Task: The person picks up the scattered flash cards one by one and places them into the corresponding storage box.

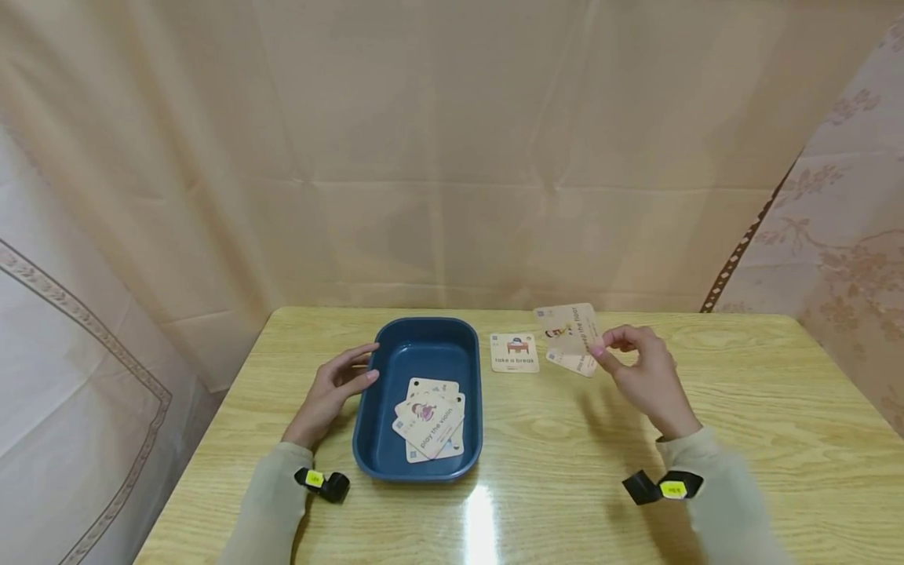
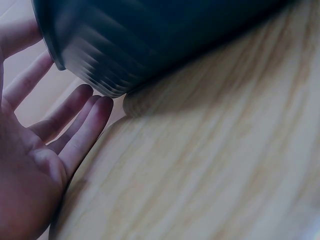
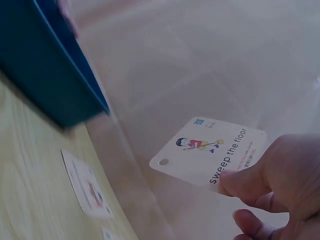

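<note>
My right hand (image 1: 646, 373) pinches a "sweep the floor" flashcard (image 3: 210, 150) by its edge between thumb and finger, lifted above the table. Beneath it in the head view lies another flashcard (image 1: 574, 362), partly hidden by the held one. A "take a break" flashcard (image 1: 514, 359) lies flat to the left of these. My left hand (image 1: 332, 392) touches the left rim of a dark blue tray (image 1: 418, 476), its fingers mostly straight in the left wrist view. Inside the tray several flashcards overlap, with a "play the violin" flashcard (image 1: 428, 424) on top.
The wood-grain table (image 1: 551, 486) ends at a back edge close behind the tray and cards. A beige curtain (image 1: 438, 157) hangs behind it, and patterned cloth (image 1: 847, 235) hangs at the right. Each wrist wears a black strap.
</note>
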Motion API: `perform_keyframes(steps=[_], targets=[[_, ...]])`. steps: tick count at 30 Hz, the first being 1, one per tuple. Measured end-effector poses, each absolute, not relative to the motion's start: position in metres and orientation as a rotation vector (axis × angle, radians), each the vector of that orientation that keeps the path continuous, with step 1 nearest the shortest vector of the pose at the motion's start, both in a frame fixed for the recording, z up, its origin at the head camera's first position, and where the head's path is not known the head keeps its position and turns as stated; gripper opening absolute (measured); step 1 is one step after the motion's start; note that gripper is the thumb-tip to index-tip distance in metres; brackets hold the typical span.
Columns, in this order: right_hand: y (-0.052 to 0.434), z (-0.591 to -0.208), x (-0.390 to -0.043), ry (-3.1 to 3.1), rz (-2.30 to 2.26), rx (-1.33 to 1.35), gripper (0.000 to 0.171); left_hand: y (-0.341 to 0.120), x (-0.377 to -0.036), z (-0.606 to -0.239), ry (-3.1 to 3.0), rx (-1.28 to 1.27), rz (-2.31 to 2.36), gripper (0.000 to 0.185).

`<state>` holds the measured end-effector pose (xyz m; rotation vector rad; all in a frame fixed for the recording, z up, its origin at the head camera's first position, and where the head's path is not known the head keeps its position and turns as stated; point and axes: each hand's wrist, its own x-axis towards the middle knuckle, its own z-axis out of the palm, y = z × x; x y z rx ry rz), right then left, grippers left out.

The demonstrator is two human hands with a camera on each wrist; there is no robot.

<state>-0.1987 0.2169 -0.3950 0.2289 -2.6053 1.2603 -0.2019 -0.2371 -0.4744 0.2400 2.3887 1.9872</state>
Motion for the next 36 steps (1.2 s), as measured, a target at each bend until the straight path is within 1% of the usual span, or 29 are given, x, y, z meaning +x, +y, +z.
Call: perform_keyframes(steps=[6, 11, 25, 36], targets=[[0.189, -0.396, -0.19, -2.577, 1.379, 0.319, 0.011, -0.237, -0.202, -0.475, 2.394, 0.246, 1.988, 0.048], [0.17, -0.401, -0.183, -2.553, 1.457, 0.39, 0.008, -0.237, -0.202, -0.475, 2.4, 0.246, 1.983, 0.048], [0.137, -0.414, -0.17, -2.524, 1.55, 0.493, 0.011, -0.237, -0.202, -0.475, 2.396, 0.25, 1.981, 0.048], [0.125, -0.422, -0.164, -2.529, 1.585, 0.562, 0.015, -0.237, -0.202, -0.474, 2.407, 0.242, 1.963, 0.048]])
